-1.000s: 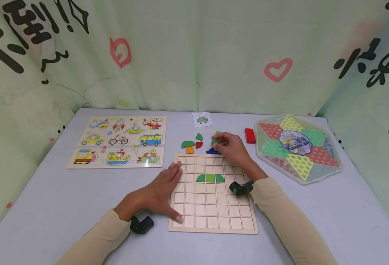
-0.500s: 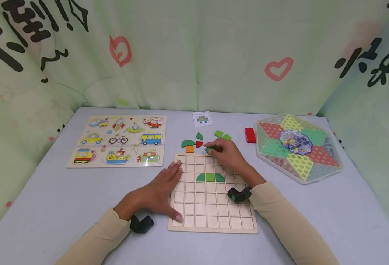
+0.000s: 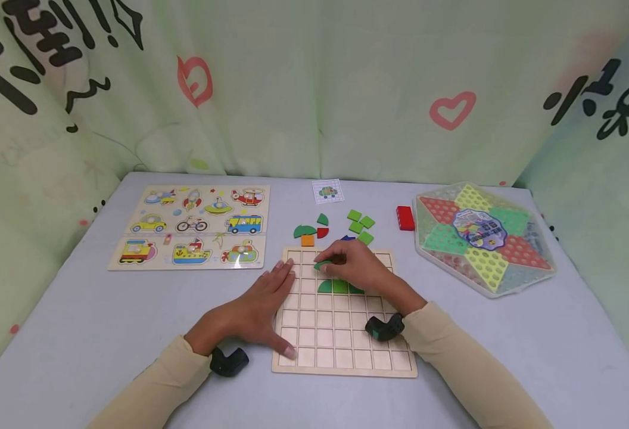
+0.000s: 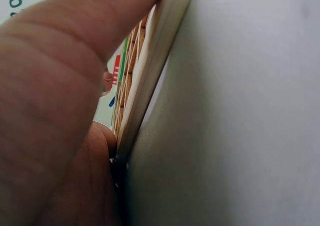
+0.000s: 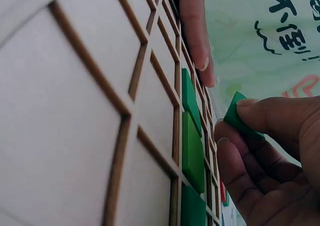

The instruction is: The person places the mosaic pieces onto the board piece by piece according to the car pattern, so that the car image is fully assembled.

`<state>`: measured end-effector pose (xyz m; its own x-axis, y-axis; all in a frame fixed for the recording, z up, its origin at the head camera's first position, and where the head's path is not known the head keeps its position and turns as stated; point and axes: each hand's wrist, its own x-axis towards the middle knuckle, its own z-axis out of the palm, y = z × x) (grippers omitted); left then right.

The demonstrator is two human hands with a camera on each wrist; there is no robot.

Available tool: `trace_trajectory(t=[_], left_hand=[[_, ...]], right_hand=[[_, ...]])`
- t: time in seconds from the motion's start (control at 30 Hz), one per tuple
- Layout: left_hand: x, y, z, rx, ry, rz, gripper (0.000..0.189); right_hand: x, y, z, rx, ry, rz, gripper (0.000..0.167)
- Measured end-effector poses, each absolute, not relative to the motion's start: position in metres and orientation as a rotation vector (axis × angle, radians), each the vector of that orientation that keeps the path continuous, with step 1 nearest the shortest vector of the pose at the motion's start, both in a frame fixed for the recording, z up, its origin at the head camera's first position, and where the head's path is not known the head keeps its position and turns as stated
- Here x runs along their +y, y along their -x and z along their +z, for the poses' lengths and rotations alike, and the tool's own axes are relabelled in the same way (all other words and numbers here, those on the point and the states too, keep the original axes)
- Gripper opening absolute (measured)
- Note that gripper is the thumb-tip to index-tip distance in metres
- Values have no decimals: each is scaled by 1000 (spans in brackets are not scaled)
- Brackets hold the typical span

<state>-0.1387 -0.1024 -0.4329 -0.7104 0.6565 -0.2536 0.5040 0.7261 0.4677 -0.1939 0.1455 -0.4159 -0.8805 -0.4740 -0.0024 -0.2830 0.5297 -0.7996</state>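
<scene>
A pale wooden grid board [image 3: 341, 342] lies before me. Along its left edge rests my left hand [image 3: 258, 307], fingers and thumb spread. Three tiles form a row in the board's cells: a light green square [image 3: 339, 286] between two dark green rounded pieces. My right hand [image 3: 360, 268] pinches a dark green quarter-circle tile [image 5: 239, 117] between thumb and fingers, above the row's far side and over the board. Beyond the board lie several light green squares [image 3: 354, 215], a red tile [image 3: 322, 233], an orange tile [image 3: 307, 241], dark green tiles [image 3: 304, 230] and a partly hidden blue tile [image 3: 348, 238].
A small card [image 3: 327, 191] with a gridded car picture lies at the back. To the left is a vehicle puzzle board [image 3: 202, 205]. On the right are a red block [image 3: 405, 218] and a six-sided box [image 3: 483, 238] with a star pattern. A printed curtain surrounds the table.
My right hand has picked the dark green tile from the loose pieces and carried it toward me over the board, uncovering light green squares. The left hand has stayed put.
</scene>
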Motion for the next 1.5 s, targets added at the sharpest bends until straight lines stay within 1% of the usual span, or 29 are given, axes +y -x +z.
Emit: trace_trajectory(t=[0.23, 0.43, 0.93, 1.27, 1.5], left_hand=[[-102, 139, -432, 2527, -882, 522, 135], [-102, 139, -431, 2525, -884, 540, 135], [-103, 139, -432, 2517, -903, 553, 135], [-103, 139, -432, 2521, -907, 538, 135], [-104, 139, -431, 2515, -923, 539, 135]], right_hand=[[134, 184, -406, 2439, 781, -1226, 19], [128, 178, -399, 2360, 807, -1200, 18], [120, 166, -408, 2368, 921, -1046, 15], [116, 166, -404, 2429, 970, -918, 13], [112, 163, -401, 2487, 927, -821, 11]])
